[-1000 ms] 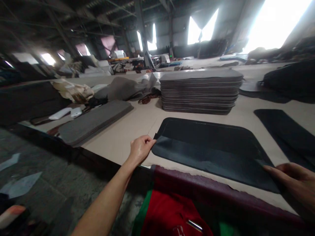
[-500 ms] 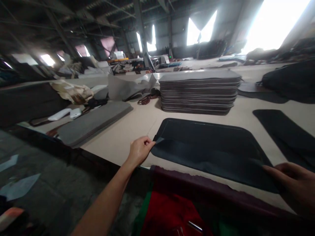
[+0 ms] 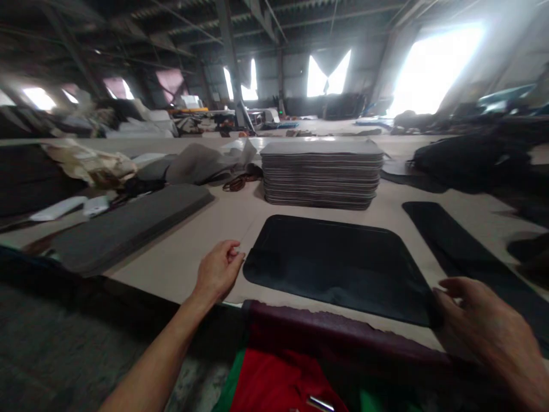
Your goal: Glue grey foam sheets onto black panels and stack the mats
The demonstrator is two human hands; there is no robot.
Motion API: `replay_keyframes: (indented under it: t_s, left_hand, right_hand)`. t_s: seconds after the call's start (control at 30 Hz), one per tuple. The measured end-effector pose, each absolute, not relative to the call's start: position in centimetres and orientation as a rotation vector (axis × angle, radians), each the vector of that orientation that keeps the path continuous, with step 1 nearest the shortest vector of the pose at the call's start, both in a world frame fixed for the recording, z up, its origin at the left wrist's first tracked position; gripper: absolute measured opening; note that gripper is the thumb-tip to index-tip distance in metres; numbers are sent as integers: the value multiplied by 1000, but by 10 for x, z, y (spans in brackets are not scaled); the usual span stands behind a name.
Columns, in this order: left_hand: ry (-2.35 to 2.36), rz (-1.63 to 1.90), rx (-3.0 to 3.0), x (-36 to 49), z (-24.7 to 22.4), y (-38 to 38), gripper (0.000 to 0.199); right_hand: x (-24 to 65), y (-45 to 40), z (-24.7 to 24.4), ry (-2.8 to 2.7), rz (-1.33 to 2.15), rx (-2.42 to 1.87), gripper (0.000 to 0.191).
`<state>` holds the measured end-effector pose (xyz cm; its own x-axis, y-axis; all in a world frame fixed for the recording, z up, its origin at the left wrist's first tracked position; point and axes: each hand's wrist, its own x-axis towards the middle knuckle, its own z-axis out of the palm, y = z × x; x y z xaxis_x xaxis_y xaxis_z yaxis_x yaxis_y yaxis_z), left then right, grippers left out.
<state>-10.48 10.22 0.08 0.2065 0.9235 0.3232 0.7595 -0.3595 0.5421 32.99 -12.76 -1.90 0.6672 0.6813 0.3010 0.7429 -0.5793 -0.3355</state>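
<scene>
A workshop in a large industrial hall; bare roof beams (image 3: 261, 19) run overhead, with an upright pillar (image 3: 229, 57) below; bright windows (image 3: 316, 80) line the far wall (image 3: 294, 71); the tabletop (image 3: 189, 234) carries a tall stack of like-shaped sheets (image 3: 321, 177), a black panel (image 3: 334, 263) and crumpled material (image 3: 193, 164).

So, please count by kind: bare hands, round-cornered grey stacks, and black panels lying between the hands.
Left hand and right hand: 2
Tall grey stack and low grey stack: 2
Black panel between the hands: 1 (layers unclear)
Total: 5
</scene>
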Motion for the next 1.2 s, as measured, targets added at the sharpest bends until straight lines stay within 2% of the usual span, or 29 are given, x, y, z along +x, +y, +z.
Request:
replay_keyframes:
  t_s: [0.13,0.2,0.3,0.43,0.63,0.9,1.2]
  left_hand:
    - [1047,776,2598,-74,19,80,39]
    - [723,597,2742,-52,20,66,47]
    - [553,383,2850,-28,10,52,61]
    - [549,269,2941,-25,-7,50,65]
    - [555,244,3141,-56,-22,67,72]
    - [602,519,3368,-91,-39,79,86]
    - [706,516,3325,-108,-44,85,74]
  right_hand:
    - [252,-105,-1,-1562,-241,-2029,48]
    - [213,-87,1,-1881,-122,-1853,52]
    - [173,-65,-3,-2144,79,-1753,61]
    - [159,-59,-11,-2165,161,-1785,70]
    - [185,-83,-8,-2060,240,-1990,98]
    - [232,-126,-10,-1863,189,-2419,106]
    - [281,-169,-35,-1497,-48,-2476,107]
